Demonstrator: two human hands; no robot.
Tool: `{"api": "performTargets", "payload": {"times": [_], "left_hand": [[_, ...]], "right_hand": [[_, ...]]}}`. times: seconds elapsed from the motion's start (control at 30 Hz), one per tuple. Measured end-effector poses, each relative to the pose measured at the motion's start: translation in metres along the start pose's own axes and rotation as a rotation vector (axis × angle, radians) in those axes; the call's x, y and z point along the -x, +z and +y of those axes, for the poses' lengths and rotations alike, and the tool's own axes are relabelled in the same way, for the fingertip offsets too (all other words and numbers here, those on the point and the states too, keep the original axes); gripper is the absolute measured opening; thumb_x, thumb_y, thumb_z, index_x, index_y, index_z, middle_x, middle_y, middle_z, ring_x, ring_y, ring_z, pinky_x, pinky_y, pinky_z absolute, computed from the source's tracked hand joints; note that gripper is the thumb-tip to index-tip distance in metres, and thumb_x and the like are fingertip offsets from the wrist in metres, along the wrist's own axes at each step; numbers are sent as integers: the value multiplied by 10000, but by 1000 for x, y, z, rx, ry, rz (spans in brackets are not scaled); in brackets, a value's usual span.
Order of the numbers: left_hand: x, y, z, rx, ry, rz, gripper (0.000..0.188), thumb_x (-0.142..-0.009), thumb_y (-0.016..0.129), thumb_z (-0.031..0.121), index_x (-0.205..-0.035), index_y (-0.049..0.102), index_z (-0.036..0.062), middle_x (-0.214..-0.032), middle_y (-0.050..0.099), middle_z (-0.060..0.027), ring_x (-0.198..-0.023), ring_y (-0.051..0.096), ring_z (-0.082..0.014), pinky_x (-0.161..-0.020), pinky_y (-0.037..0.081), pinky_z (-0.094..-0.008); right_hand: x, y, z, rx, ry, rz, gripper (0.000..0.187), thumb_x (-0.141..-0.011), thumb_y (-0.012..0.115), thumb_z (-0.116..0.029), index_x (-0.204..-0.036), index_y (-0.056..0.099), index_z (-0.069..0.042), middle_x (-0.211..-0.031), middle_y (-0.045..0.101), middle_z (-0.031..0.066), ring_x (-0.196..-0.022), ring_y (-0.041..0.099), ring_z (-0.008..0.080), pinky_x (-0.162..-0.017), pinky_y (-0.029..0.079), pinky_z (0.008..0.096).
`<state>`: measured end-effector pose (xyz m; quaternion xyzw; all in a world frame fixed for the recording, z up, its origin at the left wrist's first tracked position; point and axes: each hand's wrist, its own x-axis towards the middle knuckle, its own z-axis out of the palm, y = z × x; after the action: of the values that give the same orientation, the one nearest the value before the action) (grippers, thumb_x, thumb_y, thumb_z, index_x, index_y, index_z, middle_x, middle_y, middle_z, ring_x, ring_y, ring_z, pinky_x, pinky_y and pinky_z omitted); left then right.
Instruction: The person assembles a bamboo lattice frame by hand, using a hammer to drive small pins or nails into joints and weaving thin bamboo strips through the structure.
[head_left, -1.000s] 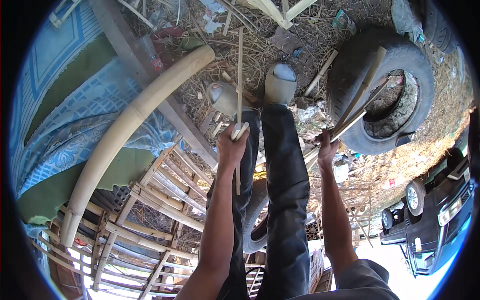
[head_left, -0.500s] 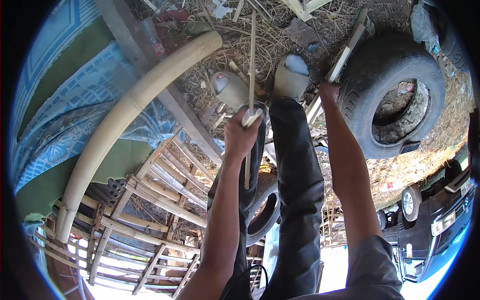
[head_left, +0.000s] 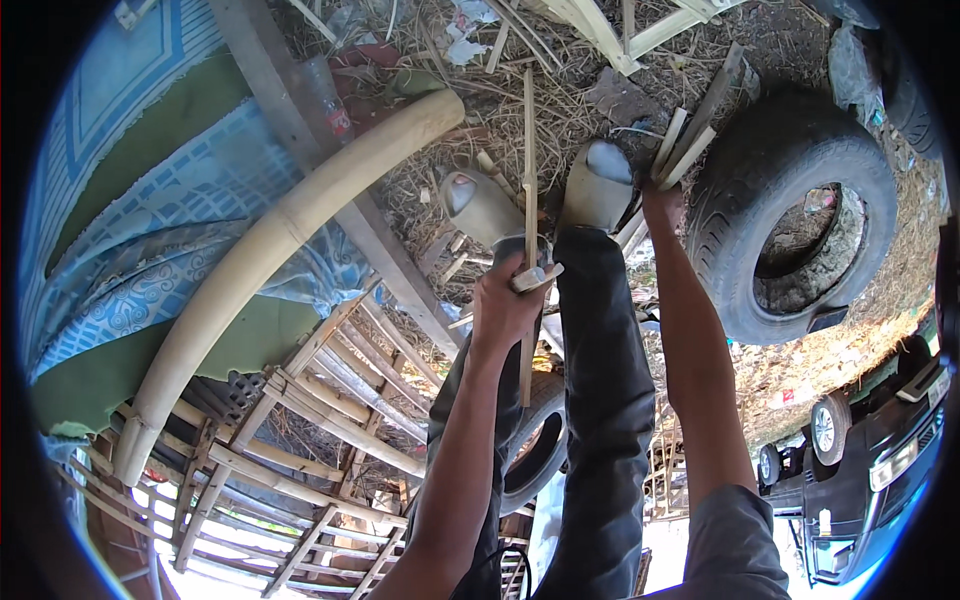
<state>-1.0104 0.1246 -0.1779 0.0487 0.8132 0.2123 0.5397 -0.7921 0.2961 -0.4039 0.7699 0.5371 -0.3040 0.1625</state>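
My left hand (head_left: 508, 303) is closed in front of my left shin, and a long thin bamboo strip (head_left: 530, 150) runs upright past its fingers. A short pale bamboo piece (head_left: 537, 278) pokes out crosswise from the same grip. Beside my right foot, my right hand (head_left: 663, 208) is closed around split bamboo strips (head_left: 688, 158), whose pale ends fan out beyond the fist. Its fingers are partly hidden, so how many strips it holds I cannot make out. Both feet wear light-coloured footwear (head_left: 597, 190).
A thick curved bamboo pole (head_left: 270, 235) lies at left over blue patterned cloth (head_left: 150, 200) and a wooden beam (head_left: 400, 270). Bamboo slat frames (head_left: 320, 400) are below it. A big tyre (head_left: 720, 230) stands close to my right hand, with a dark vehicle (head_left: 850, 500) beyond.
The view has shifted slightly. My left hand has turned, tilting the short bamboo piece more level. At my right hand, the strips have spread and show more clearly.
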Motion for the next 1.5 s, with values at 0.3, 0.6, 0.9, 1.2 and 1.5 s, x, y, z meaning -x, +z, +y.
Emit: {"api": "performTargets", "payload": {"times": [0.3, 0.6, 0.9, 1.2, 1.5], "left_hand": [[6, -45, -29, 293, 89, -171, 325, -912, 726, 165, -1188, 691, -4, -867, 715, -38, -865, 676, -101, -798, 507, -260], [6, -79, -12, 598, -37, 77, 226, -916, 713, 175, -1083, 704, 23, -768, 692, -33, -652, 624, -79, -660, 500, -256], [-10, -83, -12, 681, -48, 402, 156, -901, 656, 138, -993, 699, 19, -671, 618, -8, -508, 558, -85, -477, 437, -259], [-42, -122, 35, 480, -4, 289, 188, -866, 673, 177, -946, 680, 7, -805, 681, -231, -770, 700, -389, -684, 540, -421], [-40, -132, 46, 347, 35, 273, 181, -876, 684, 195, -953, 677, 31, -817, 680, -214, -793, 694, -392, -687, 518, -432]], "right_hand": [[45, -27, 6, 36, -101, -45, 627, -828, 674, -385, -1262, 530, 44, -1109, 674, 298, -1071, 605, 525, -965, 466, 525], [112, -118, -89, -785, -519, -155, 51, -877, 555, -58, -873, 532, -12, -774, 560, 89, -703, 541, 169, -648, 456, 308], [122, -33, -306, -377, -680, -98, 342, -813, 713, -216, -986, 619, 64, -833, 680, 229, -763, 696, 350, -727, 525, 458], [33, 81, -362, 170, -436, -35, 729, -787, 702, -364, -1335, 489, 67, -1307, 531, 355, -1295, 455, 457, -1132, 305, 525], [39, 92, -365, 201, -281, 85, 719, -790, 716, -438, -1282, 565, 64, -1159, 683, 247, -1113, 661, 366, -1031, 471, 475]]}}
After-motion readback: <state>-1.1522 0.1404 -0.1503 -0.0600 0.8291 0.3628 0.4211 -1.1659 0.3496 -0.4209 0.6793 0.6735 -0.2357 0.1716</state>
